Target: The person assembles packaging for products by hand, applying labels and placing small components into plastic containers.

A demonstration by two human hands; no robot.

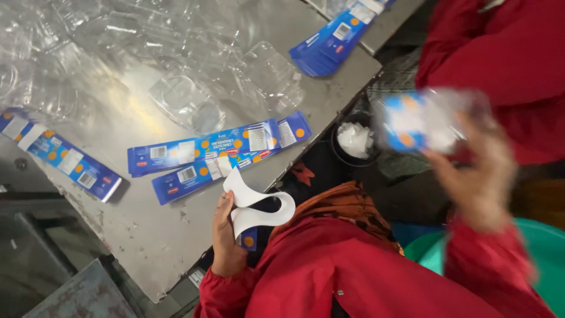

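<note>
Head view, hands:
- Left hand (225, 238): at 6 o'clock of the frame, just off the table edge. Fingers closed around a curled white card strip (259, 206), which bends in an S-curve up and to the right of the palm. A small blue card corner with an orange dot (249, 240) shows just below the strip, against the hand.
- Right hand (479, 176): at 3 o'clock, raised, heavily motion-blurred. Fingers closed on a clear blister pack with a blue and orange backing card (426, 121), held at the hand's 10 o'clock. Exact finger placement cannot be told through the blur.
- Sleeves: both arms in red sleeves (353, 277), filling 5 to 6 o'clock.

Head view, surroundings:
- Metal table (147, 241): grey, scuffed, running from 9 o'clock to 12 o'clock.
- Flat blue cards (218, 153): overlapping pair at centre, at 11 o'clock of the left hand, near it but apart.
- Second card group (65, 158): at 9 o'clock, near the table's left edge.
- Card stack (332, 41): fanned, at 12 o'clock.
- Clear plastic blister shells (188, 103): heaped across 10 to 12 o'clock.
- Dark round container (353, 138): holds white material, off the table, left of the blister pack.
- Green tub rim (538, 253): at 4 o'clock.
- Another person's red garment (500, 53): at 2 o'clock.
</note>
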